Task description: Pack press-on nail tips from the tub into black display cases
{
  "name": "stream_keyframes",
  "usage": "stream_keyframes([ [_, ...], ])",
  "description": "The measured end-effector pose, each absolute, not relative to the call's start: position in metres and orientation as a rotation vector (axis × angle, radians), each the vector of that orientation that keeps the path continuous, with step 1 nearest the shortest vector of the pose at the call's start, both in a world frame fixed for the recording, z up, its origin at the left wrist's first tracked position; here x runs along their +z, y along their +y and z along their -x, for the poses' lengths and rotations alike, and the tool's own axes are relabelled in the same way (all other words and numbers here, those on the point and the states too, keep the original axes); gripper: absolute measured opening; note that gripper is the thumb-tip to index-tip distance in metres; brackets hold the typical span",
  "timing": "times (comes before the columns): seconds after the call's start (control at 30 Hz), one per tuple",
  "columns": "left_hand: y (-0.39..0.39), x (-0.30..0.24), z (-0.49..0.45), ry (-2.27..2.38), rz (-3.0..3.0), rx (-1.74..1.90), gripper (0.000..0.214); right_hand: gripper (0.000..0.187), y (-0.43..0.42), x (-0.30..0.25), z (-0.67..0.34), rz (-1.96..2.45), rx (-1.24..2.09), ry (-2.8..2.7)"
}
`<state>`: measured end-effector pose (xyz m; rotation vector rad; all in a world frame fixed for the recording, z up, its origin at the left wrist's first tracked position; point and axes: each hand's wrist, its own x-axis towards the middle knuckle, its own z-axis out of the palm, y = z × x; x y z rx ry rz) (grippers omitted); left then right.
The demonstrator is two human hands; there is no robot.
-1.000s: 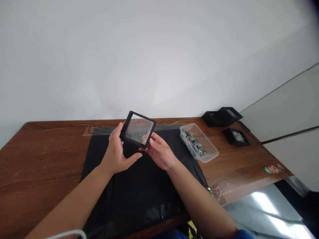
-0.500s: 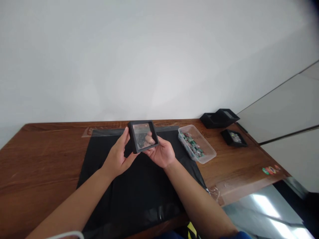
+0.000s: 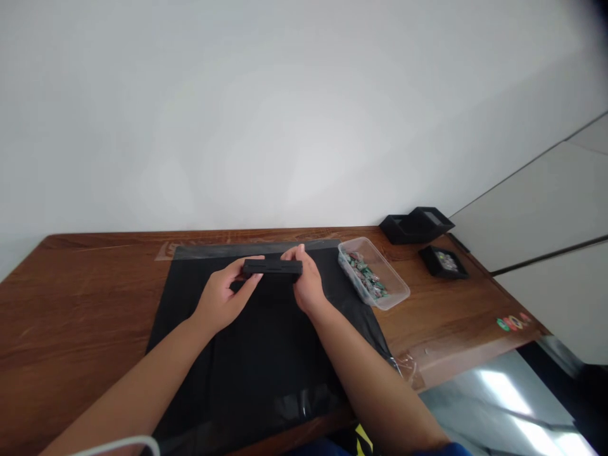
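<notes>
Between my hands is a square black box frame (image 3: 272, 268) with a clear pane, held above the black sheet (image 3: 266, 354) and turned so that only its thin edge faces me. My left hand (image 3: 223, 294) grips its left end, thumb below and fingers above. My right hand (image 3: 308, 278) is closed around the right end, its fingers partly behind the frame. The clear pane is hidden at this angle.
Right of the sheet stands a clear plastic tub (image 3: 396, 292) with small wrapped pieces inside. Farther right, black box frames (image 3: 403, 229) stand against the wall, and another black frame (image 3: 433, 262) with small items lies nearer. Round stickers (image 3: 513, 323) mark the wooden table's right edge.
The frame has tilted from showing its clear pane to showing only its narrow edge. My right hand has moved from beneath it to its right end.
</notes>
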<state>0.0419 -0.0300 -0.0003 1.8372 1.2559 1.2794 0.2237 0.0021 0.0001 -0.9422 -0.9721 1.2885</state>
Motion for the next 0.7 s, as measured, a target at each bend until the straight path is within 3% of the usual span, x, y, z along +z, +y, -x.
stream_keyframes([
  [0.33,-0.028,-0.003,-0.037,1.115,-2.051,1.505,0.011,0.076,-0.011,0.002,-0.216,0.86,1.635,-0.914],
  [0.47,-0.027,-0.005,-0.038,1.096,-1.98,1.6,0.006,0.078,-0.018,-0.001,-0.214,0.733,1.541,-0.983],
  [0.63,-0.031,-0.002,-0.039,1.231,-1.983,1.584,0.009,0.11,-0.027,-0.001,-0.213,0.649,1.401,-1.173],
  [0.7,-0.031,-0.001,-0.039,1.222,-2.067,1.531,0.013,0.102,-0.029,0.001,-0.212,0.709,1.367,-1.161],
])
